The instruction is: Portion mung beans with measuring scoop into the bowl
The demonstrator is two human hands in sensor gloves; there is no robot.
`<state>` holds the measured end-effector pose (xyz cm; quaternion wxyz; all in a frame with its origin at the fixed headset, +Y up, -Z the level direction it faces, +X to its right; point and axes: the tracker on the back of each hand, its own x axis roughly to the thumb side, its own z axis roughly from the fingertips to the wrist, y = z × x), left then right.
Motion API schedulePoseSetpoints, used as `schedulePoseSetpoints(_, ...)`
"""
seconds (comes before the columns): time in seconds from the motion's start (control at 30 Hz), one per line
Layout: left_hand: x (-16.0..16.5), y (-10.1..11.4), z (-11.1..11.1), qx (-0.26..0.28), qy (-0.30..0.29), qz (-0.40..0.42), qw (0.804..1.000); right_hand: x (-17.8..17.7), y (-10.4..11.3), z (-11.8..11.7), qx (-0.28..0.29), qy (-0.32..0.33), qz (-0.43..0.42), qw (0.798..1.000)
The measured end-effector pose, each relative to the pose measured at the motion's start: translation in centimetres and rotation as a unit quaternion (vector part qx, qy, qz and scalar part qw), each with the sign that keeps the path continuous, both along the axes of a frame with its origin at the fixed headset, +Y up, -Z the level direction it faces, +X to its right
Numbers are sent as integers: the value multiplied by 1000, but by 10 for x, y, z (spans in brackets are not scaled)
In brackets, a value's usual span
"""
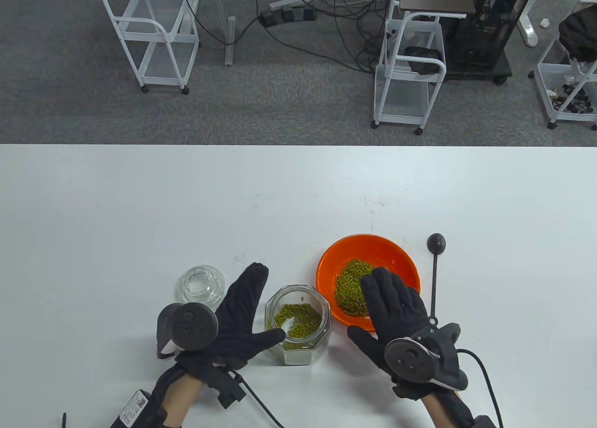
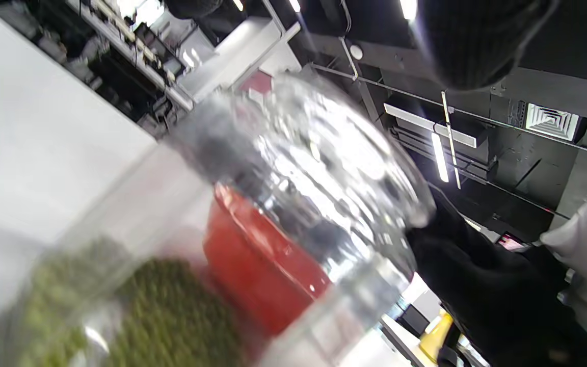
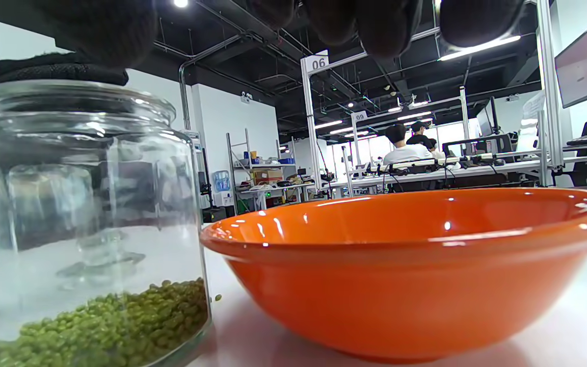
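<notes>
A glass jar (image 1: 298,326) stands open near the table's front edge, with a shallow layer of mung beans (image 1: 301,320) in it. My left hand (image 1: 240,309) lies beside the jar on its left, fingers straight, and the thumb reaches to the jar's rim. To the right is the orange bowl (image 1: 396,255), holding a pile of mung beans (image 1: 350,285). My right hand (image 1: 394,306) hovers flat over the bowl's near side and holds nothing. The black measuring scoop (image 1: 436,244) lies on the table right of the bowl. In the right wrist view the jar (image 3: 84,204) and the bowl (image 3: 416,275) stand side by side.
The jar's glass lid (image 1: 201,285) rests on the table left of my left hand. The white table's far edge (image 1: 298,145) runs across the middle of the table view. Beyond it are white carts (image 1: 154,31) and cables on the floor.
</notes>
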<state>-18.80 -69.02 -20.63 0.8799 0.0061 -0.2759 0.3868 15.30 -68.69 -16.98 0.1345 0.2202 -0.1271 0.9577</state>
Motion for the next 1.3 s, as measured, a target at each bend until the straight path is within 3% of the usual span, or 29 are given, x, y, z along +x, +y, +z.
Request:
schedulePoseSetpoints(0.13, -15, 19, -16, 29, 72, -152, 985, 2, 2, 1, 4, -3, -1, 1000)
schedulePoseSetpoints(0.27, -27, 19, -44, -22, 126, -298, 946, 2, 1, 1, -1, -3, -3, 1000)
schedulePoseSetpoints(0.53, -44, -26, -76, -191, 157, -432, 867, 0, -1, 2, -10, 2, -2, 1000)
schedulePoseSetpoints(0.73, -48, -50, -82, -235, 169, -473, 832, 0, -2, 2, -19, 4, -7, 1000)
schedulePoseSetpoints(0.93, -46, -57, -83, -199, 188, -478, 834, 1, -1, 1, -22, 2, -9, 1000)
schedulePoseSetpoints(1.1, -46, -59, -85, -179, 174, -468, 847, 3, -1, 0, -25, -1, -11, 1000)
schedulePoseSetpoints(1.3, -40, -43, -82, -157, 144, -476, 854, 4, -2, 0, -29, -3, -13, 999)
